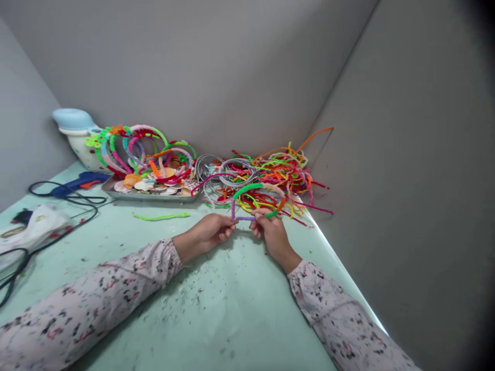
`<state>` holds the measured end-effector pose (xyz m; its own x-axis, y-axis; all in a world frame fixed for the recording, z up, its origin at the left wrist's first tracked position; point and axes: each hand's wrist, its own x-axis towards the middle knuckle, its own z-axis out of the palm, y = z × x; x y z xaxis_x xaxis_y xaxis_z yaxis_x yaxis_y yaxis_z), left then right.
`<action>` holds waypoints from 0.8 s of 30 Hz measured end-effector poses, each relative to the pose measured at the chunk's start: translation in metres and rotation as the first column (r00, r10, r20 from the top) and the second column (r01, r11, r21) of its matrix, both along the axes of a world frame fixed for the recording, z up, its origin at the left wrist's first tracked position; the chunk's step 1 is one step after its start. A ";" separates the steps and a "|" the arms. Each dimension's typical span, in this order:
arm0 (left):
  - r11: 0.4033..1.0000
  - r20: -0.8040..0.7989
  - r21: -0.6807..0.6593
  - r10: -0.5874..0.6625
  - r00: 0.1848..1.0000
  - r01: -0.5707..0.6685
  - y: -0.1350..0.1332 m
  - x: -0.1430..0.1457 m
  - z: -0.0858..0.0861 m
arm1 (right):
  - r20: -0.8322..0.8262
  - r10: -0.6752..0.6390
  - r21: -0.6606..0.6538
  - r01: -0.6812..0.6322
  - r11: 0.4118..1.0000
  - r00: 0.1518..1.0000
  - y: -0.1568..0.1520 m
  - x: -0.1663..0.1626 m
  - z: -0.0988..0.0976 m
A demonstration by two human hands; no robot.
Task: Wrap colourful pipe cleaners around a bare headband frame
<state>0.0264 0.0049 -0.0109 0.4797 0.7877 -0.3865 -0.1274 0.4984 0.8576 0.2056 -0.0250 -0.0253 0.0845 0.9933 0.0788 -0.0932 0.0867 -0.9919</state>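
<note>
Held fuzzy ring (pixel 247 187) at the fingertips, with closed pinches of left hand (pixel 211 232) and right hand (pixel 273 236) on its lower side, purple stretch (pixel 245 218) between them and heap of fuzzy stems (pixel 288 172) just beyond. Seemed to need gentle, equal pinching, without flattening it.

Shells (pixel 145 186) lie in the tray (pixel 154 197), a container (pixel 80 147) to its left. Pipe cleaners (pixel 288 165) lie right, 1 ring (pixel 247 188) before them.
</note>
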 end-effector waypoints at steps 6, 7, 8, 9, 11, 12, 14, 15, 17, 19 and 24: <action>0.997 0.006 0.074 0.000 1.000 -0.001 -0.006 0.003 0.004 | -0.116 0.011 -0.046 -0.016 0.999 0.993 0.006 0.005 -0.005; 0.993 -0.011 0.120 0.014 1.000 -0.013 -0.008 0.004 0.004 | -0.141 0.014 -0.055 -0.022 0.998 0.990 0.007 0.006 -0.006; 0.985 -0.024 0.171 0.033 0.999 -0.028 -0.009 0.005 0.004 | -0.161 0.019 -0.063 -0.029 0.998 0.987 0.007 0.007 -0.006; 0.973 -0.029 0.224 0.060 0.998 -0.052 -0.010 0.005 0.003 | -0.174 0.022 -0.069 -0.034 0.997 0.985 0.007 0.007 -0.006; 0.942 -0.022 0.325 0.102 0.995 -0.090 -0.010 0.005 0.002 | -0.180 0.031 -0.071 -0.045 0.996 0.983 0.007 0.008 -0.007; 0.926 -0.019 0.367 0.099 0.995 -0.085 -0.010 0.004 0.001 | -0.178 0.037 -0.069 -0.050 0.996 0.983 0.007 0.008 -0.007; 0.900 -0.011 0.432 0.072 0.997 -0.060 -0.010 0.002 0.000 | -0.174 0.051 -0.065 -0.063 0.996 0.983 0.006 0.008 -0.007; 0.889 -0.004 0.455 0.065 0.998 -0.056 -0.010 0.001 0.000 | -0.172 0.058 -0.063 -0.070 0.996 0.983 0.005 0.008 -0.006; 0.871 -0.016 0.488 0.074 0.997 -0.057 -0.010 0.000 -0.002 | -0.167 0.074 -0.060 -0.085 0.995 0.983 0.004 0.007 -0.006; 0.861 -0.046 0.506 0.090 0.995 -0.054 -0.010 0.000 -0.003 | -0.164 0.089 -0.057 -0.099 0.993 0.982 0.003 0.007 -0.005; 0.876 -0.063 0.482 0.051 0.997 -0.014 -0.009 -0.001 -0.006 | -0.175 0.109 -0.048 -0.119 0.992 0.979 0.001 0.008 -0.004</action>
<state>0.0250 -0.0037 -0.0169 0.4356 0.9001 0.0112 -0.0653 0.0192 0.9977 0.2131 -0.0241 -0.0295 -0.0218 0.9996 0.0153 -0.2684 0.0088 -0.9633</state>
